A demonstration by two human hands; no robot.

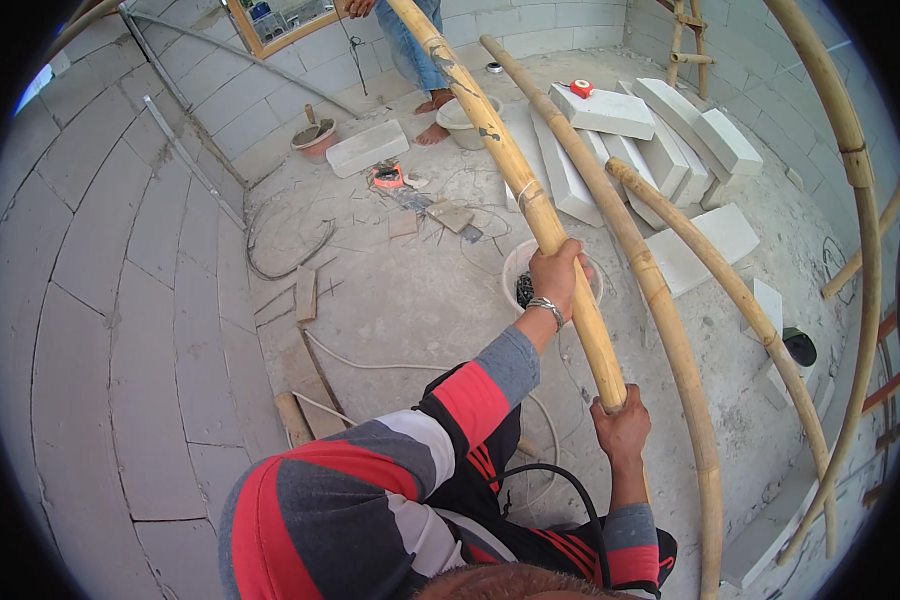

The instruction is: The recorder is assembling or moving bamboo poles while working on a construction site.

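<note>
Right hand [622, 428] was clenched around the lower end of a long bamboo pole [530, 200], nearest the camera, thumb side up; that low grip likely served as the pivot end. Left hand [555, 278] was wrapped tight around the same pole higher up, arm stretched forward in a red, grey and white striped sleeve [410, 450], a metal bracelet [548, 310] at the wrist. Two spaced grips probably steadied a long, heavy pole. It ran from the right hand up and away to the top edge, passing beside a standing person [415, 50] at the far wall.

Just past the left hand, a white bucket [530, 290] sat on the concrete floor [390, 290], holding dark contents, close to reach. Two more bamboo poles [660, 300] leaned alongside to the right, apart from the held one, likely parked for later use.

Farther out, white blocks [660, 150] lay stacked in a loose row, probably staged as stock. One lone block [366, 147] lay near a small pan [313, 136] by the block wall [120, 250].

No packages or signs showed. A small red-orange round object [581, 88] rested on top of one block; another orange tool [388, 177] lay on the floor midway. Any labels were too small to read.
</note>
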